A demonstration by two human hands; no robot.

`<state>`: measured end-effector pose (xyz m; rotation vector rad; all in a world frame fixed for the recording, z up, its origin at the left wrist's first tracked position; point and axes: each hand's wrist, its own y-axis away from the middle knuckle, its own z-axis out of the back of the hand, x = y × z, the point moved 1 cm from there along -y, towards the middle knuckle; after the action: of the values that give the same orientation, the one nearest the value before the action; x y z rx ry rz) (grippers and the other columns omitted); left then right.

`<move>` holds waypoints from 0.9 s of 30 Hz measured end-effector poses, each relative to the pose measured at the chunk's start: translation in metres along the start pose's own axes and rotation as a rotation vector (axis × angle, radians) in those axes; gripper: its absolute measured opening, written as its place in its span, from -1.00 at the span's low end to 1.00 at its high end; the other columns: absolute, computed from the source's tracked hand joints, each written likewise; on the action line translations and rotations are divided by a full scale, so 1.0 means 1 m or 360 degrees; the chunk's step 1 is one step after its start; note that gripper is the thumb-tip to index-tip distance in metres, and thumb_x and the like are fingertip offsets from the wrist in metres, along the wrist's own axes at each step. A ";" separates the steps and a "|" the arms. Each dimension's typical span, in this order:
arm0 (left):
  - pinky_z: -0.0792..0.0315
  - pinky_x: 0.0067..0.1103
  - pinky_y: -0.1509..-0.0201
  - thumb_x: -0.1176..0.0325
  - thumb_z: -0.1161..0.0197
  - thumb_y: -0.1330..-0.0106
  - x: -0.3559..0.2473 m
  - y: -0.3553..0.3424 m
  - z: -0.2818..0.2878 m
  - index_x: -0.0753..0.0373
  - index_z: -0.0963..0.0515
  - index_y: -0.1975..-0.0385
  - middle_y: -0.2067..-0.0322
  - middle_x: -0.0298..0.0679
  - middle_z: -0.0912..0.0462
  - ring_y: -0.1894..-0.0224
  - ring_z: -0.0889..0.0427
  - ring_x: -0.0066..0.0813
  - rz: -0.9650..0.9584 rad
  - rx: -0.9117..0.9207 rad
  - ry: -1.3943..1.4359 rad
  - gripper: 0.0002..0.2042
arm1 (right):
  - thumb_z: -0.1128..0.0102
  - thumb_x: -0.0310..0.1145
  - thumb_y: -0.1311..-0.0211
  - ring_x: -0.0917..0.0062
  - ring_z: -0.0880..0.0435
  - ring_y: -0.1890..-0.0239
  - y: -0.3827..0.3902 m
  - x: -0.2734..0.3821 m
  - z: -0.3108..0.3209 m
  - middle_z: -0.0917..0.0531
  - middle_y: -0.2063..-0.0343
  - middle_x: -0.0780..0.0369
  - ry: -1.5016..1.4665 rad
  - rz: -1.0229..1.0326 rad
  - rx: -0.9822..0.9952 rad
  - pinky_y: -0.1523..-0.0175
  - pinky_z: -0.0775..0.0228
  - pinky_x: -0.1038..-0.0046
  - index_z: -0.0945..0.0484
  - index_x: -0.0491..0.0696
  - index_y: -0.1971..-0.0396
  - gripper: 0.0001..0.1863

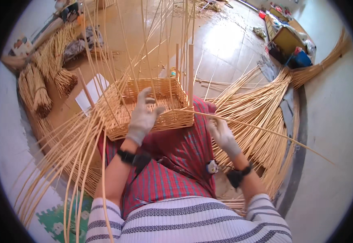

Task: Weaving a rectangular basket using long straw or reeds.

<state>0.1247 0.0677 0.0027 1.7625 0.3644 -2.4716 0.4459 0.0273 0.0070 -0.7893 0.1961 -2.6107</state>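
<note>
A partly woven rectangular wicker basket (121, 131) rests on my lap, with long upright canes rising from its sides and flat wooden slats at its corners. My left hand (141, 118), in a pale glove, is over the near wall with its thumb and fingers apart. One long cane (265, 130) runs from the near wall out to the right. Beside that cane is my right hand (224, 137), also gloved, its fingers loosely apart and slightly blurred. Whether the fingertips touch the cane is unclear. Many loose cane ends (69, 162) fan out from the basket's left side.
A large spread of canes (257, 117) lies on the floor to my right. Tied cane bundles (36, 91) lie at the left, near a white sheet (92, 94). A blue container (302, 59) and boxes stand at the back right. A wall (330, 121) bounds the right side.
</note>
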 end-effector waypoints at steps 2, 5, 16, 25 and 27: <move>-0.50 -0.63 0.36 0.27 -0.39 -0.42 0.028 0.042 0.039 0.20 -0.49 -0.14 0.38 -0.28 -0.67 0.47 -0.58 -0.56 0.0184 0.0268 0.0178 -0.62 | -0.45 0.18 -0.18 0.07 -0.55 -0.27 0.062 -0.016 -0.001 -0.53 -0.20 -0.15 -0.0209 -0.0666 0.0713 -0.33 -0.42 0.22 -0.20 -0.10 -0.50 0.04; -0.44 -0.69 0.57 0.33 -0.30 -0.48 0.067 0.099 0.103 0.20 -0.57 -0.05 0.39 -0.34 -0.67 0.51 -0.59 -0.67 0.0829 0.0308 0.0300 -0.77 | -0.62 0.10 -0.03 0.36 -0.63 -0.16 0.140 -0.014 -0.019 -0.63 -0.12 0.00 -0.0556 -0.1273 0.1167 -0.28 -0.46 0.37 0.19 -0.09 -0.62 0.37; -0.26 -0.57 0.79 -0.04 -0.42 -0.36 0.077 0.101 0.127 0.40 -0.56 0.00 0.68 -0.16 -0.59 0.78 -0.49 -0.48 0.0444 -0.0872 0.0170 -0.45 | -0.44 -0.19 -0.13 0.19 -0.69 -0.04 0.071 0.098 0.012 -0.68 0.03 0.09 0.0173 0.0318 0.0716 -0.28 -0.45 0.23 -0.60 0.06 -0.12 -0.48; -0.38 -0.56 0.58 0.06 -0.32 -0.45 0.108 0.116 0.185 0.30 -0.65 0.15 0.65 -0.24 -0.58 0.65 -0.52 -0.46 0.0699 -0.0503 0.0442 -0.65 | -0.23 -0.03 -0.41 0.05 -0.39 -0.42 -0.124 0.224 -0.133 -0.40 -0.36 -0.15 -0.1079 0.0016 0.0477 -0.49 -0.22 0.21 -0.22 -0.10 -0.47 -0.22; -0.47 -0.49 0.43 0.03 -0.41 -0.37 0.104 0.118 0.179 0.30 -0.63 0.01 0.51 -0.21 -0.65 0.54 -0.58 -0.37 0.0257 -0.0449 -0.0292 -0.56 | -0.33 0.03 -0.33 0.00 -0.22 -0.52 -0.166 0.244 -0.182 -0.24 -0.45 -0.22 -0.1102 -0.0302 0.0235 -0.57 -0.07 0.22 0.00 -0.12 -0.57 0.01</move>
<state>-0.0506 -0.0821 -0.0567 1.3882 0.5042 -2.3118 0.1034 0.0791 0.0188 -1.6481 -0.2781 -2.3063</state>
